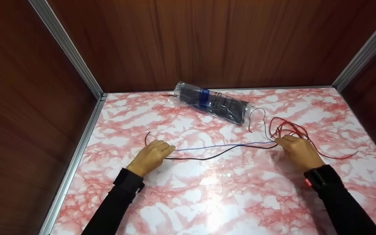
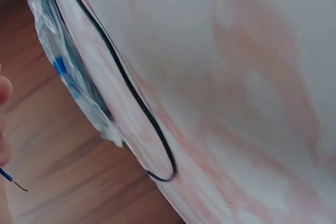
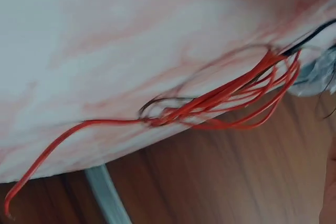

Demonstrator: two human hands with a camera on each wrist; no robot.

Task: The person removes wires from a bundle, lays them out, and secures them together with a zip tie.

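My left hand (image 1: pixel 151 157) pinches one end of a thin blue wire (image 1: pixel 207 147); in the left wrist view its bare copper tip pokes out below the fingers (image 2: pixel 4 124). That wire runs nearly straight across to my right hand (image 1: pixel 299 151), whose fingers pinch it. A black wire (image 1: pixel 202 159) lies slackly on the table, passing under or behind the left hand and reaching the right hand. Just beyond the right hand lies a loose coil of red wire (image 1: pixel 300 128), with one end trailing right. A thin dark wire (image 1: pixel 264 119) loops up behind the right fingers.
Toward the back of the marbled red-and-white table (image 1: pixel 227 202) lies a clear plastic bag (image 1: pixel 214 102) with dark contents and a blue band. Brown wood-grain panels (image 1: pixel 207 42) with metal edge strips (image 1: pixel 77 62) enclose the table at the back and sides.
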